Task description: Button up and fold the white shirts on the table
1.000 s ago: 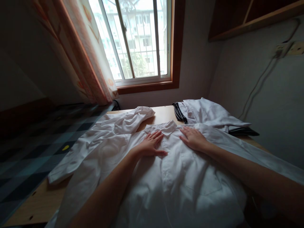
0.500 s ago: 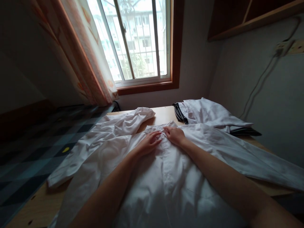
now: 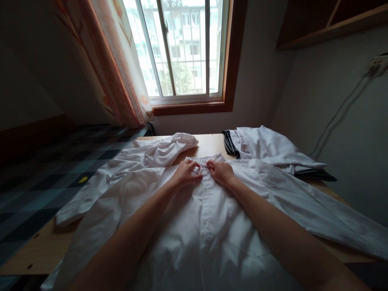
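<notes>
A white shirt point(image 3: 188, 234) lies spread on a wooden table point(image 3: 45, 246), its collar point(image 3: 216, 157) at the far end and its sleeves out to both sides. My left hand point(image 3: 187, 173) rests at the left of the front placket just below the collar, thumb and fingers apart in a curve, with nothing visible between them. On the right of the placket, my right hand point(image 3: 220, 171) has its fingertips pinched on the shirt's cloth close to the collar. The two hands are a small gap apart.
Another folded white garment point(image 3: 266, 145) with black striped cloth point(image 3: 230, 144) sits at the back right. A dark checked bedspread point(image 3: 60, 173) spans the left side. Behind the table are a window point(image 3: 182, 52) and a curtain point(image 3: 121, 72). A cable point(image 3: 339, 105) hangs on the right wall.
My left hand has shifted slightly left and up, its thumb and fingers now curved apart. My right hand stays near the collar with its fingers more bunched. The view has turned slightly.
</notes>
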Demonstrator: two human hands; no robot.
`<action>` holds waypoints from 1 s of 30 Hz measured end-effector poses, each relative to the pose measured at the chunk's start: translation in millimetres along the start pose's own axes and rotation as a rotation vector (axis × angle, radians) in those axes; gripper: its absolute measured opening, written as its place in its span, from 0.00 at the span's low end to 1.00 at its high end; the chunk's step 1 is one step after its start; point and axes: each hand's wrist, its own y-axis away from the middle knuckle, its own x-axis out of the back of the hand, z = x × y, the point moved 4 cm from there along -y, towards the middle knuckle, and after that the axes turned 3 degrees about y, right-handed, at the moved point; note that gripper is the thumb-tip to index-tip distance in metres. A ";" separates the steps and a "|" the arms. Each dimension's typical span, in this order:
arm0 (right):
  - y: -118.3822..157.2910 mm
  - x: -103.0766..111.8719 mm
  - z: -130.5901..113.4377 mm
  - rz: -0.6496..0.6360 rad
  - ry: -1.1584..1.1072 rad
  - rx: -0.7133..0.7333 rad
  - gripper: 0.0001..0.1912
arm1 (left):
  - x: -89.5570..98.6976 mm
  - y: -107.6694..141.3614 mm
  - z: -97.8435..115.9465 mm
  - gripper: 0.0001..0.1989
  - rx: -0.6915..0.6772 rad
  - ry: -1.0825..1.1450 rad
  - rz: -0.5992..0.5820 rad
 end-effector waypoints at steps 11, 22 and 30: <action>-1.9 -0.7 17.4 0.083 -0.241 -0.001 0.13 | -7.4 3.2 31.5 0.13 0.103 -0.343 0.080; -1.9 0.6 20.8 0.065 -0.577 0.013 0.13 | -2.4 -1.6 34.8 0.10 -0.023 -0.380 0.142; -4.2 0.1 14.7 0.064 -0.517 -0.006 0.17 | -4.4 -4.8 37.1 0.10 0.038 -0.385 0.096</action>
